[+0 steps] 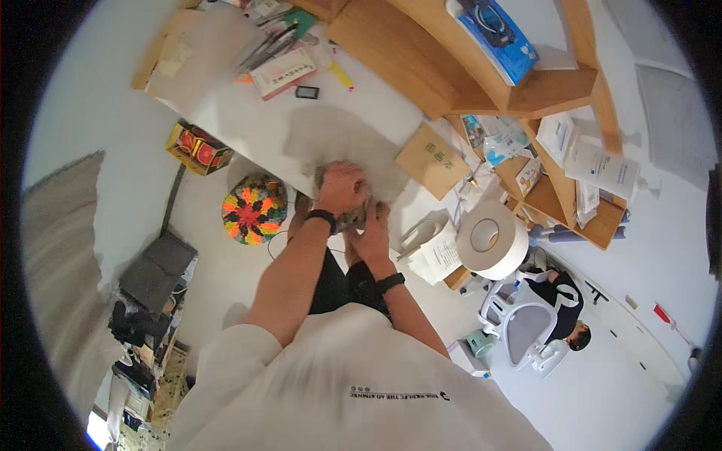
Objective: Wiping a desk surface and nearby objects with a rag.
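My left hand [340,188] is curled over a grey, mottled, soft-looking bundle [349,221] at the near edge of the white desk [256,139]. I cannot make out exactly what the bundle is. Below and right of it, my right hand [372,234] grips the same bundle with bent fingers. A brown cardboard piece [432,159] lies to the right of my hands.
A multicoloured round stool seat [254,209] and yellow-red box [197,148] are at left. Papers, pens and a small dark device [307,92] lie on the desk. Wooden shelves [391,45] and a large white roll [490,238] stand right. A person [560,308] sits in a chair lower right.
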A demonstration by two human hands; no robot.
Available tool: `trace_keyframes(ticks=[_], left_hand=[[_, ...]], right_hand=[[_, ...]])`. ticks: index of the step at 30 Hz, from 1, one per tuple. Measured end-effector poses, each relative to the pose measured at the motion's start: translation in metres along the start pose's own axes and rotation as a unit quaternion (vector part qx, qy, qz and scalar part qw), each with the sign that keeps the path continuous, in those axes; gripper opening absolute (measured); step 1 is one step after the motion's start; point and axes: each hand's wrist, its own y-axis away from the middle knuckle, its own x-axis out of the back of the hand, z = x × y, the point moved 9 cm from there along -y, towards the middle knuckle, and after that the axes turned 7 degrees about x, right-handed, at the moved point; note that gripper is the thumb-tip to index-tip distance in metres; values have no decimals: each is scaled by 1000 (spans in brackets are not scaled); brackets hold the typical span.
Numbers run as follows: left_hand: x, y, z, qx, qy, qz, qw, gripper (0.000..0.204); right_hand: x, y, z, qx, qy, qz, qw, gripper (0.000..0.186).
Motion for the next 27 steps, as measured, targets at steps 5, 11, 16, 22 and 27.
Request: trace_keyframes(ticks=[5, 11, 16, 22, 27], left_hand=[[53, 24, -28, 129, 300, 206, 922, 15], [117, 75, -96, 260, 571, 252, 736, 18], [212, 95, -143, 299, 397, 430, 753, 24], [187, 66, -171, 280, 267, 351, 853, 37], [126, 93, -123, 208, 189, 343, 896, 56]], right_hand=[[22, -20, -60, -27, 84, 58, 994, 78], [24, -49, -175, 192, -79, 42, 977, 72], [-13, -93, -249, 294, -165, 39, 940, 70], [-72, -136, -238, 312, -23, 85, 946, 53], [-76, -93, -164, 297, 17, 91, 950, 41]])
